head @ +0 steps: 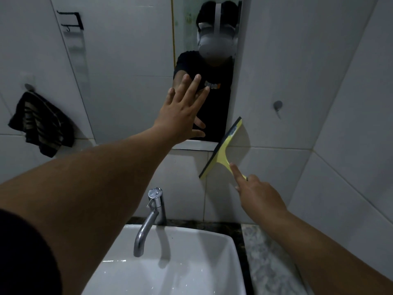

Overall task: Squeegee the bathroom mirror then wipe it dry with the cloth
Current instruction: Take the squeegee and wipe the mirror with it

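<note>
The bathroom mirror (131,60) hangs on the white tiled wall above the sink. My left hand (182,109) lies flat against its lower part with fingers spread, holding nothing. My right hand (258,192) grips the handle of a yellow squeegee (223,149), index finger stretched along the handle. The squeegee's black blade is tilted and rests at the mirror's lower right corner, half on the tiles below it. A dark striped cloth (40,124) hangs from a wall hook at the left, away from both hands.
A white sink (223,248) with a chrome tap (152,218) stands directly below. A marbled counter (268,262) runs to its right. A black wall rack (71,20) is mounted at the upper left, and a small metal hook (277,106) sits on the right wall.
</note>
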